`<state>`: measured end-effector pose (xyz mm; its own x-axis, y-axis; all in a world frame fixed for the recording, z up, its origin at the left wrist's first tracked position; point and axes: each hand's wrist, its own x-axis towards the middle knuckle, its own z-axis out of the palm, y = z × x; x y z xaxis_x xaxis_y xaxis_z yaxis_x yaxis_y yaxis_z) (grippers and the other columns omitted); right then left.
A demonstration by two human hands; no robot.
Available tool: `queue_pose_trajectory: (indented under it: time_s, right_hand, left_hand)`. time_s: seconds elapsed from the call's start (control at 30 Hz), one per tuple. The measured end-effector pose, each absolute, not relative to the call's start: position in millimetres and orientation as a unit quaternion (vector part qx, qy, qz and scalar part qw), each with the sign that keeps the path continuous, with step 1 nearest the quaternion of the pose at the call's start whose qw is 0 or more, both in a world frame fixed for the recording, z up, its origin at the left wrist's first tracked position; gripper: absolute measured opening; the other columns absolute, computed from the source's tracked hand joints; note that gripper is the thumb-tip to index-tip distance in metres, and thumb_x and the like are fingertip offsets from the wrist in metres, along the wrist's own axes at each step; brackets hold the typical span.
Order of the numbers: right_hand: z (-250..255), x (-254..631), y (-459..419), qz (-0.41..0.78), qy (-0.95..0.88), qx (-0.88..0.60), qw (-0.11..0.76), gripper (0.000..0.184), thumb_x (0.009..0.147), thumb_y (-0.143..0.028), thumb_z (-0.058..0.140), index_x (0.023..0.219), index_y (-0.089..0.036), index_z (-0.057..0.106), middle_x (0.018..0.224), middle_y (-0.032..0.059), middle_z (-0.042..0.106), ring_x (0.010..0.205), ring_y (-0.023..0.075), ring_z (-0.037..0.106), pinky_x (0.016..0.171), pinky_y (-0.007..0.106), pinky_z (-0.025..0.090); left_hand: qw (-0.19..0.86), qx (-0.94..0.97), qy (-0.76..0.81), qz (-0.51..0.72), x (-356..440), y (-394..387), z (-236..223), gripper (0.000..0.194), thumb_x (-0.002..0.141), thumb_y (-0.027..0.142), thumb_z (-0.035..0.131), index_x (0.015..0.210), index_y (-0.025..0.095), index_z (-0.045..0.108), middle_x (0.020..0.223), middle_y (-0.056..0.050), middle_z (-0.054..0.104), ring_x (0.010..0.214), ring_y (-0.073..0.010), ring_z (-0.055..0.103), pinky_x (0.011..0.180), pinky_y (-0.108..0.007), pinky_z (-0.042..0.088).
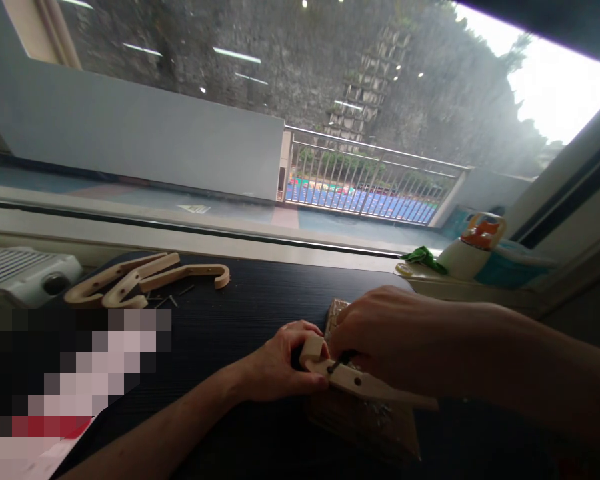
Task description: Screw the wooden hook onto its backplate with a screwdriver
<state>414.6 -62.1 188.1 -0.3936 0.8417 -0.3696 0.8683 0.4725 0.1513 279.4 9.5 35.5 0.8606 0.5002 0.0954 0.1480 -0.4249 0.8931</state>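
My left hand is closed around the curved end of a pale wooden hook, which has a dark hole in its flat shank. Over the hook, my right hand is closed on a thin dark tool, its tip at the shank near the curl. The fingers hide most of this tool, so its exact kind is unclear. Beneath the hook lies a brown board or wrapped package with small metal screws on it; my right hand covers part of it.
Several more wooden hooks lie at the back left of the dark table, beside loose screws. A white ridged appliance stands at far left. On the sill are a green cloth and a white-and-orange container.
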Motion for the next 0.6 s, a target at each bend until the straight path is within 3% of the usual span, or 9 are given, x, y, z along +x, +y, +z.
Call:
queue_pose_trajectory:
  time_s: [0.17,0.37,0.6]
  right_hand:
    - [184,403,-54,-0.047,0.820,0.494,0.284,0.012,0.070,-0.006,0.060,0.069,-0.015,0.068,0.070,0.0030,0.066,0.055,0.0116,0.052,0.045,0.024,0.029]
    - [183,403,-56,-0.074,0.802,0.549,0.223,0.014,0.075,-0.011,0.057,0.080,-0.016,0.070,0.078,0.0062,0.068,0.078,0.0179,0.060,0.062,0.025,0.038]
    - [184,399,-58,-0.026,0.799,0.559,0.220,0.013,0.071,-0.013,0.058,0.074,-0.015,0.069,0.068,0.0063,0.068,0.063,0.0178,0.061,0.049,0.026,0.032]
  left_hand:
    - [0.507,0.820,0.217,0.151,280,10,36,0.032,0.062,0.027,0.073,0.090,0.018,0.062,0.105,-0.002,0.059,0.101,-0.0206,0.054,0.094,-0.029,0.039]
    - [0.513,0.814,0.231,0.144,283,6,38,0.029,0.064,0.026,0.070,0.090,0.019,0.059,0.091,0.002,0.061,0.091,-0.0180,0.057,0.093,-0.032,0.039]
    - [0.513,0.814,0.225,0.151,284,5,35,0.025,0.064,0.026,0.069,0.086,0.019,0.058,0.081,0.005,0.062,0.087,-0.0174,0.058,0.098,-0.036,0.036]
